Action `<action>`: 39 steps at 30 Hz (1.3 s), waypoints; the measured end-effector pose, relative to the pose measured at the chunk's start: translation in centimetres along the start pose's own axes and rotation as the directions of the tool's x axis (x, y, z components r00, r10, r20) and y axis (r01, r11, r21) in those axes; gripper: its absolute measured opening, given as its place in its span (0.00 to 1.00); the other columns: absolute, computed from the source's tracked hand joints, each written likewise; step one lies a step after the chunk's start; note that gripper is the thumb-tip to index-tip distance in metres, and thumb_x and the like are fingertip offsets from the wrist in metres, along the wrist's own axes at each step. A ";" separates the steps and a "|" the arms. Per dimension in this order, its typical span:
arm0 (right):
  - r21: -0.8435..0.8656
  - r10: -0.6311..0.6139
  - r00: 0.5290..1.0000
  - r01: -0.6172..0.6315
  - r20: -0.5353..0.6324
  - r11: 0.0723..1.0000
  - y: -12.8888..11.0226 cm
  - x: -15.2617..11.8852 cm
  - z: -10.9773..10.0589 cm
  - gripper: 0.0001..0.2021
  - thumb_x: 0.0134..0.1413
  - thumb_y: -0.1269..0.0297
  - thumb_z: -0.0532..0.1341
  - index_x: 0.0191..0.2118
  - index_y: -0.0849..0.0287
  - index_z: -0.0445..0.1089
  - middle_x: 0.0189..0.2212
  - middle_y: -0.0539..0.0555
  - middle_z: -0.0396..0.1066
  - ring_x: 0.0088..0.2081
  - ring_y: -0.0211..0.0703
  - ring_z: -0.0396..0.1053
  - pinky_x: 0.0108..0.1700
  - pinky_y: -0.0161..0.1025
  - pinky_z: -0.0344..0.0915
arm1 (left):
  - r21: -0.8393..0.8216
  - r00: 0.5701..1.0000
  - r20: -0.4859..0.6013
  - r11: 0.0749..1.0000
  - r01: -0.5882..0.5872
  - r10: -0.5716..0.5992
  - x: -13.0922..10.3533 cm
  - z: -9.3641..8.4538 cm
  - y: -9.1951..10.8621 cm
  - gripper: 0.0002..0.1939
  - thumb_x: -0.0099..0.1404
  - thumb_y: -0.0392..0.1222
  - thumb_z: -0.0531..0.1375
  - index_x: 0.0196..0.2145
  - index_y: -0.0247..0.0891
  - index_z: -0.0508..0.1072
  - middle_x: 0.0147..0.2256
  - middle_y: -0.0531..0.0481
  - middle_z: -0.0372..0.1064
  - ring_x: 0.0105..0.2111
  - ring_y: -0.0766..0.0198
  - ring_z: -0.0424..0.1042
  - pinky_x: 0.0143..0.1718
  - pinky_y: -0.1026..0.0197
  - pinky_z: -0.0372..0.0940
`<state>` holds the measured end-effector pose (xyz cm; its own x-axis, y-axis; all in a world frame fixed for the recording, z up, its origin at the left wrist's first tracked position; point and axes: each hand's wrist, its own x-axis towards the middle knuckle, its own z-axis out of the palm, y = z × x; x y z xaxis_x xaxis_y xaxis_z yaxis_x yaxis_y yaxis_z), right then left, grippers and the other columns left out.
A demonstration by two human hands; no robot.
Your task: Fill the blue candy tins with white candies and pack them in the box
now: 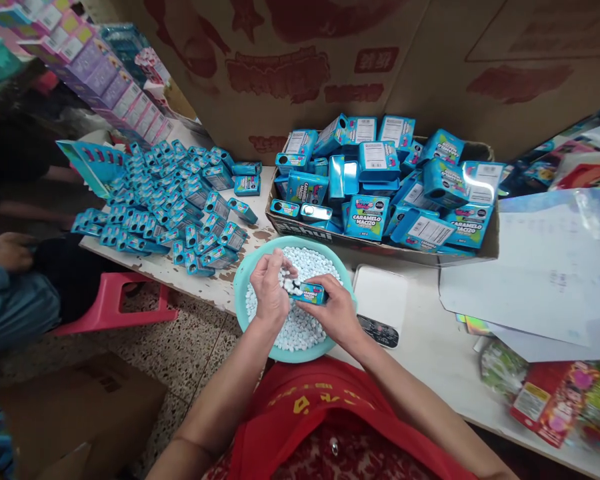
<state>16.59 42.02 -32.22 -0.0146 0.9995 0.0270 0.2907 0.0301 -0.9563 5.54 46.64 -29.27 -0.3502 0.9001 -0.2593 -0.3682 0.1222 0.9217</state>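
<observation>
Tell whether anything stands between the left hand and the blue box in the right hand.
Only some white pieces are between the left hand and the blue box; nothing else visible stands in the way.

You are working in what looks like a small packing workshop. Blue printed boxes [187, 193] are crowding the left end of your chipped worktop [425, 363], while an open carton [410, 252] along the far edge is brimming with more of them. At the near edge, a green basin [242, 293] is holding loose white pieces [300, 333]. Beyond the far left corner, pink and purple packages [105, 83] are standing stacked, and a plastic stool [97, 307] is resting on speckled flooring [205, 357] beside the left end.
</observation>
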 end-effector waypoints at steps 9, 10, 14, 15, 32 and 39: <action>0.002 0.017 0.998 -0.017 -0.054 1.000 -0.1 0.3 0.8 0.12 0.43 0.66 0.69 0.37 0.54 0.70 0.34 0.51 0.70 0.39 0.45 0.69 0.42 0.42 0.66 | 0.109 0.997 0.082 0.994 -0.024 0.015 0.1 0.4 -0.2 0.21 0.55 0.52 0.64 0.19 0.37 0.59 0.15 0.58 0.58 0.13 0.75 0.56 0.14 0.71 0.51; 0.008 0.029 0.998 -0.029 -0.049 1.000 0.0 0.3 1.0 0.12 0.43 0.66 0.69 0.36 0.54 0.71 0.33 0.51 0.70 0.38 0.45 0.69 0.42 0.42 0.66 | 0.137 0.995 0.099 0.990 -0.017 0.003 0.0 0.4 -0.2 0.21 0.55 0.52 0.64 0.18 0.37 0.59 0.15 0.58 0.57 0.13 0.76 0.55 0.13 0.71 0.50; 0.047 0.067 0.996 -0.064 -0.065 0.997 0.5 0.3 1.0 0.15 0.39 0.65 0.71 0.37 0.54 0.71 0.34 0.51 0.71 0.41 0.44 0.69 0.45 0.42 0.67 | 0.118 0.991 0.132 0.993 0.001 -0.016 -0.1 0.7 0.9 0.22 0.52 0.53 0.66 0.19 0.37 0.61 0.14 0.58 0.56 0.12 0.75 0.54 0.12 0.71 0.48; 0.067 0.065 0.995 -0.060 -0.077 0.996 0.5 0.1 0.5 0.16 0.39 0.64 0.72 0.37 0.53 0.71 0.35 0.51 0.71 0.41 0.45 0.69 0.46 0.43 0.66 | 0.087 0.992 0.128 0.996 0.007 -0.018 0.1 0.7 1.2 0.22 0.52 0.54 0.65 0.20 0.37 0.61 0.15 0.59 0.56 0.13 0.75 0.54 0.12 0.71 0.48; -0.032 0.216 0.845 -0.265 -0.490 0.964 12.5 -5.3 -10.9 0.20 0.43 0.51 0.66 0.39 0.59 0.68 0.37 0.56 0.70 0.40 0.49 0.70 0.43 0.49 0.67 | 0.588 0.752 0.575 0.475 -0.654 0.323 6.6 4.8 -3.0 0.13 0.58 0.47 0.60 0.41 0.43 0.74 0.43 0.43 0.72 0.46 0.51 0.68 0.51 0.51 0.58; -0.094 0.132 0.762 -0.245 -0.635 0.965 11.3 -7.4 -12.0 0.29 0.46 0.54 0.66 0.52 0.58 0.61 0.52 0.61 0.62 0.56 0.51 0.60 0.53 0.54 0.63 | 0.908 0.920 0.392 0.169 -0.384 -0.018 5.5 14.7 -5.6 0.41 0.49 0.57 0.66 0.56 0.41 0.56 0.46 0.36 0.70 0.50 0.42 0.65 0.51 0.44 0.54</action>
<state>31.43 35.00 -39.74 0.6342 0.7691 0.0792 0.3743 -0.2158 -0.9019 18.30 57.03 -31.61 0.0224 0.9897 -0.1416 0.8541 0.0547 0.5172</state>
